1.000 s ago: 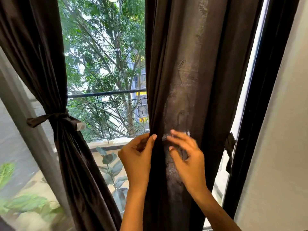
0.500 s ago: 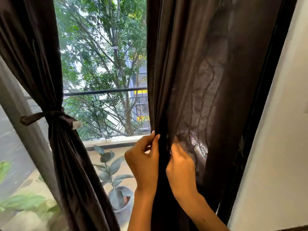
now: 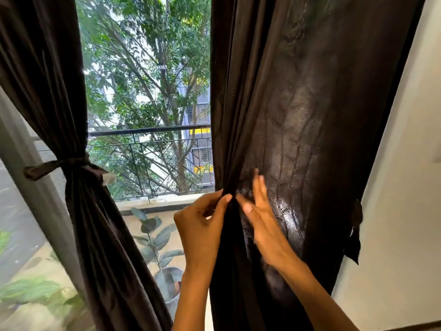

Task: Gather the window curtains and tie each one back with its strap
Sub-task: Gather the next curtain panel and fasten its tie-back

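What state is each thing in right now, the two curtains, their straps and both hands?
Left curtain: gathered, tied back.
Left strap: wrapped round the left curtain, knotted.
Right curtain: hanging loose, partly bunched at its inner edge, not tied.
Right strap: dangling by the wall, unused.
Left hand: pinches the right curtain's inner edge.
Right hand: fingers straight, on the curtain folds, blurred.

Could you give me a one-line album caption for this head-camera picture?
Left hand pinches the right curtain's edge while the right hand gathers folds; left curtain already tied.
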A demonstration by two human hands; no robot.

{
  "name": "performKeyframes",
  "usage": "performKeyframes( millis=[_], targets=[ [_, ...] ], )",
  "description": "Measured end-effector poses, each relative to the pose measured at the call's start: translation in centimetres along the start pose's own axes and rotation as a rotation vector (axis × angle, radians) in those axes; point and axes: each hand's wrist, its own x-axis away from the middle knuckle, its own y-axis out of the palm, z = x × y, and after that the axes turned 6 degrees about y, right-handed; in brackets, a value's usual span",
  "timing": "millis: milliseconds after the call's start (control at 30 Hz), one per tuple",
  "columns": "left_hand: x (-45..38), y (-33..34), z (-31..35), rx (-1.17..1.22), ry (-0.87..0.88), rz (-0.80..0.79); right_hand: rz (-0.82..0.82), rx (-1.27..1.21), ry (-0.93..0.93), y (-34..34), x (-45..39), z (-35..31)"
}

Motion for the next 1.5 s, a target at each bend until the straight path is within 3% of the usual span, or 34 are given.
performKeyframes(
  millis=[100, 167, 233, 267, 367, 433, 567, 700, 833, 900, 967, 1033, 1100, 1167, 1233, 1300, 1367, 1500],
  targets=[
    [-0.5, -0.4, -0.3, 0.086, -0.095, 0.037, 0.405, -0.044, 0.147, -1.5, -2.2, 0.6],
    [-0.8, -0.4, -0.3, 0.070, -0.098, 0.033, 0.360, -0.214, 0.248, -2.1, -3.2, 0.3],
    [-0.9, -0.3, -0.3, 0.032, -0.072, 0.037, 0.267, -0.403, 0.194, -2.0, -3.5, -0.1],
    [-0.9, -0.2, -0.2, 0.007, -0.051, 0.044, 0.279, -0.383, 0.116, -1.7, -3.3, 0.1],
    [-0.6, 0.2, -0.1, -0.059, 0.000, 0.072, 0.558, 0.145, -0.084, -0.3, -1.6, 0.3],
    [-0.3, 0.6, -0.1, -0.066, 0.019, 0.082, 0.646, 0.363, -0.179, 1.3, -0.2, -0.2],
    [0.6, 0.9, 0.0, -0.043, 0.041, 0.045, 0.394, 0.418, -0.182, 2.9, 0.9, -1.0],
    [0.3, 0.2, 0.1, 0.002, 0.068, -0.023, 0.099, 0.287, -0.153, 1.9, 1.2, -0.9],
    [-0.2, 0.2, 0.5, 0.049, -0.015, -0.067, -0.015, 0.150, -0.113, 1.2, 0.7, -0.3],
    [-0.3, 0.5, 0.3, 0.052, -0.034, -0.026, 0.015, 0.116, -0.141, 0.7, 0.2, 0.1],
    [-0.5, 0.5, 0.0, 0.056, -0.054, 0.023, 0.226, 0.097, -0.114, -0.2, -0.6, 0.7],
    [-0.7, 0.4, -0.3, 0.057, -0.073, 0.059, 0.438, -0.048, 0.105, -1.6, -1.7, 1.1],
    [-0.8, 0.3, -0.2, 0.035, -0.071, 0.078, 0.435, -0.339, 0.296, -3.1, -3.2, 1.2],
    [-0.7, 0.4, -0.1, 0.005, -0.054, 0.085, 0.336, -0.538, 0.305, -3.9, -4.0, 1.1],
    [-0.5, 0.6, 0.1, -0.016, -0.031, 0.095, 0.374, -0.439, 0.212, -3.4, -3.5, 0.7],
    [-0.3, 1.0, 0.1, -0.041, 0.002, 0.104, 0.578, -0.120, 0.076, -2.1, -2.1, 0.5],
    [0.0, 1.4, 0.1, -0.034, 0.014, 0.088, 0.659, 0.166, -0.130, -0.5, -0.4, 0.4],
    [0.9, 1.9, 0.7, 0.045, -0.018, 0.032, 0.416, 0.253, -0.150, 0.9, 0.7, -0.5]
  ],
)
